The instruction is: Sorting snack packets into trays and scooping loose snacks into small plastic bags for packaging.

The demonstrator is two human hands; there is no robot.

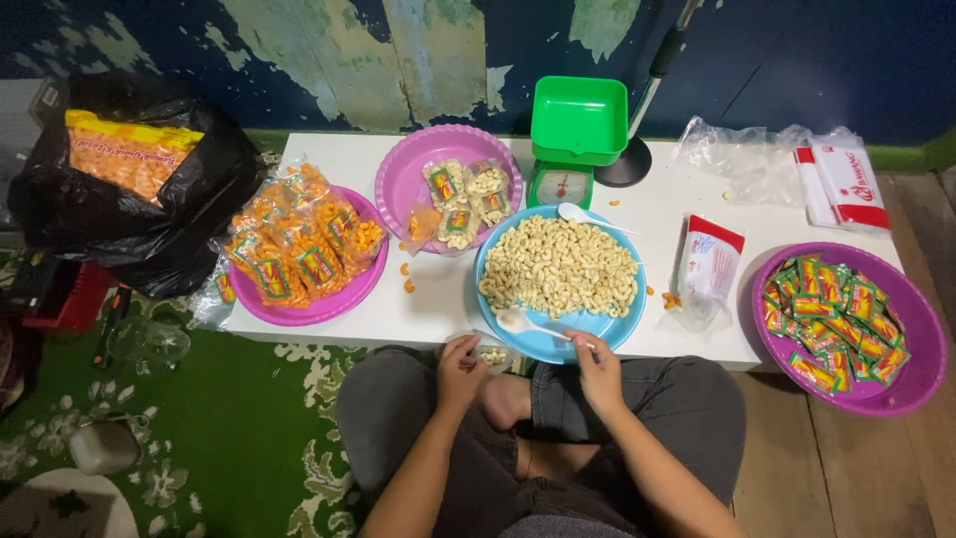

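Note:
My left hand holds a small clear plastic bag with a few pale snack pieces in it, just below the table edge. My right hand grips the handle of a white plastic spoon whose bowl rests on the near rim of a blue plate. That plate is heaped with pale curled snack pieces. A second white spoon lies at the plate's far rim.
On the low white table: a purple bowl of orange snack packets, a purple plate with filled packets, a green kitchen scale, empty plastic bags, a purple bowl of labels. A black bag sits left on green carpet.

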